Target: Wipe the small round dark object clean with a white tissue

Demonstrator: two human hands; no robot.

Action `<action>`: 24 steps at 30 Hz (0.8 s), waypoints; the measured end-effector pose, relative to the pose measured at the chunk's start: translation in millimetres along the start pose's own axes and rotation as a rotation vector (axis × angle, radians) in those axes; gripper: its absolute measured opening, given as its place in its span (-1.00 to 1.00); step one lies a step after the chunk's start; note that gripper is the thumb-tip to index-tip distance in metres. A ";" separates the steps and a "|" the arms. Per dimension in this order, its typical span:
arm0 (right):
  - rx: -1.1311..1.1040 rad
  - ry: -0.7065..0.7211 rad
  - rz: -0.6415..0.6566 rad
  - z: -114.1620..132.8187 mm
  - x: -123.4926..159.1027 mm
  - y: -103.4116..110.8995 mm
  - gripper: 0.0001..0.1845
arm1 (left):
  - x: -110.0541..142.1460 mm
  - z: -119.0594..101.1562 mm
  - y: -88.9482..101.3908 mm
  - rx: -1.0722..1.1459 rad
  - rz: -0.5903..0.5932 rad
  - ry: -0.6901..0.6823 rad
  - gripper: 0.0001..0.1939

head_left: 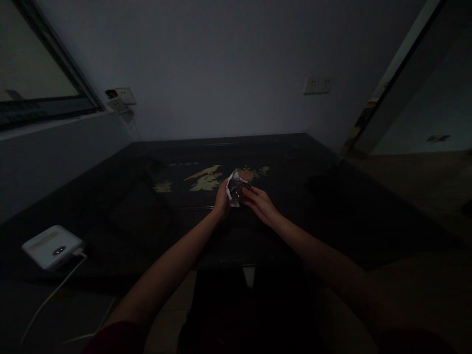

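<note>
Paper (233,201), white and crumpled, sits mid-frame over the worktop (129,236), left hand (221,199) cupping it, right hand (260,204) with its grip pinching a shiny, glassy piece (238,189) that looks light, slick, maybe breakable, best held by its sides, the paper likely soft.

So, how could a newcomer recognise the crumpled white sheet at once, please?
Find the black, flower-patterned table, then the bare left hand over its middle. That hand holds the crumpled white sheet, whose ragged edge differs from the dark, shiny object held by the bare right hand.
</note>
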State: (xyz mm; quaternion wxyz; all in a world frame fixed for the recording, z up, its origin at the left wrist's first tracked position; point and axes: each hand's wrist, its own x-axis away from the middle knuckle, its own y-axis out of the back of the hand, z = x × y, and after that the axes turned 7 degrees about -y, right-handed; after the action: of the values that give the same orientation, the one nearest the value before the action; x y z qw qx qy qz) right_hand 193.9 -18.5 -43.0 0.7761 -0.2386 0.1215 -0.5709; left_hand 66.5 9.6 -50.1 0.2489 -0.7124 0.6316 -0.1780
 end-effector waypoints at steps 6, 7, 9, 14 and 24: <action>0.002 0.006 0.000 0.4 0.5 -0.8 -0.64 | -1.1 2.4 -2.8 0.045 0.007 0.048 -0.69; 0.008 0.006 0.002 0.5 0.8 -1.2 -0.64 | -1.2 2.6 -2.7 0.024 -0.012 0.027 -0.69; 0.022 0.008 0.002 0.8 1.6 -2.3 -0.63 | -1.1 2.6 -1.7 -0.038 -0.036 -0.034 -0.72; 0.024 0.009 -0.019 0.6 3.1 -5.1 -0.62 | 3.5 -1.0 2.5 -0.288 0.019 -0.266 -0.73; 0.015 0.000 -0.061 -2.8 1.6 -4.2 -0.60 | 18.7 -19.1 -0.7 -0.959 0.314 -0.734 -0.68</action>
State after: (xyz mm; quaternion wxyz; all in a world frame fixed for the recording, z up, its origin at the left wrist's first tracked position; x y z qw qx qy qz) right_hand 189.7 -21.7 -43.1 0.7601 -0.2365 0.1096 -0.5953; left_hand 58.9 -11.3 -35.4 0.1253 -0.6582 0.6117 0.4206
